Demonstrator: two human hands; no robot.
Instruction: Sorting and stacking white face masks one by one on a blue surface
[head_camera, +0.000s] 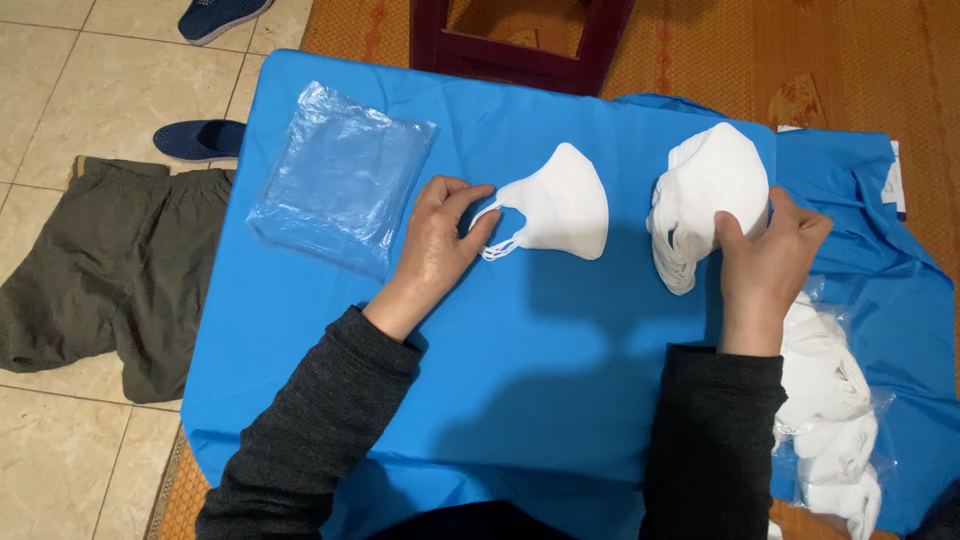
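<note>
Masks getting sorted out on a big blue cloth (520, 400) that fills most of the frame.

Going big to small from my remote seat: olive trousers (100, 270) lie on the tiles at the left edge, a stack of clear plastic bags (340, 175) sits upper left on the cloth, and a bagged bundle of masks (830, 400) is at lower right. The pile of white masks (705, 180) stands upper right, with the right hand (765, 265) closed around its lower edge. One single folded mask (560, 205) lies centre top, and the left hand (435, 245) pinches its ear loops between thumb and fingers. I'd say keep that pinch light and the loops untangled, and steady the pile so it doesn't topple.
</note>
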